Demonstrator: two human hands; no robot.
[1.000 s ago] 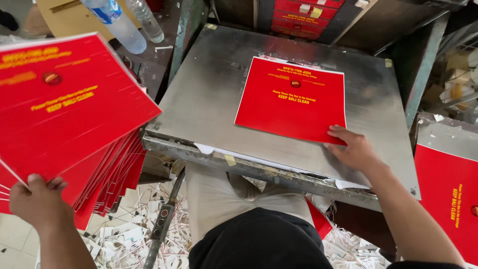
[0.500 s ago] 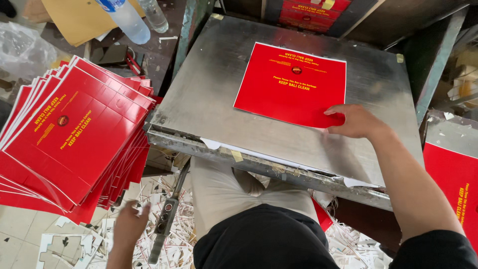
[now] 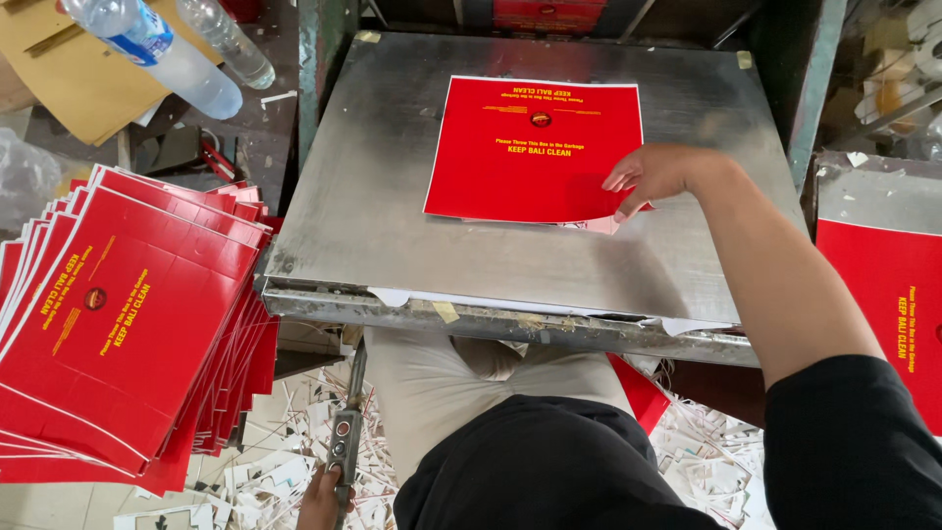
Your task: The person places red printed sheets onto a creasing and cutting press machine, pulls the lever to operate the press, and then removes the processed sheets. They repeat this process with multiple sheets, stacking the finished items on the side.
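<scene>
The person's right hand (image 3: 659, 175) is reaching over the metal tabletop (image 3: 353, 196) and lifting the near right corner of a red printed sheet (image 3: 530, 147), its grip pinching that corner so the sheet's edge is curling up off the steel and showing white beneath. The sheet is lying flat otherwise, toward the far edge of the tabletop, roughly centred between its left and right edges. The left hand (image 3: 324, 496) is hanging low below the tabletop's near edge, its grip closing around a small control handle (image 3: 342, 442) with buttons; only part of the hand is showing. A fanned stack of red sheets (image 3: 128, 324) is resting off the tabletop's left edge. Two plastic bottles (image 3: 162, 49) are lying beyond the far left corner, and white paper offcuts (image 3: 275, 461) are littering the floor.
</scene>
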